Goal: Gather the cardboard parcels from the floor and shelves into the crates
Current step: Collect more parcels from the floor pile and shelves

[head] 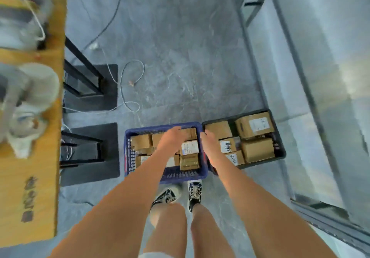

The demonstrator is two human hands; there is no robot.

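Beyond the shoes (180,194), the blue crate (140,173) holds cardboard parcels (189,162). The left hand (170,139) rests on them, grip unclear. The right hand (209,141), fingers relaxed, hangs over its right rim; the black crate (280,149) adjoins.

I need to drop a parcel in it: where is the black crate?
In the head view the black crate sits on the floor right of centre, touching the blue crate, ahead of the right hand.

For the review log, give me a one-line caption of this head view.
Both hands, left hand and right hand, reach down over a blue crate and a black crate filled with cardboard parcels.
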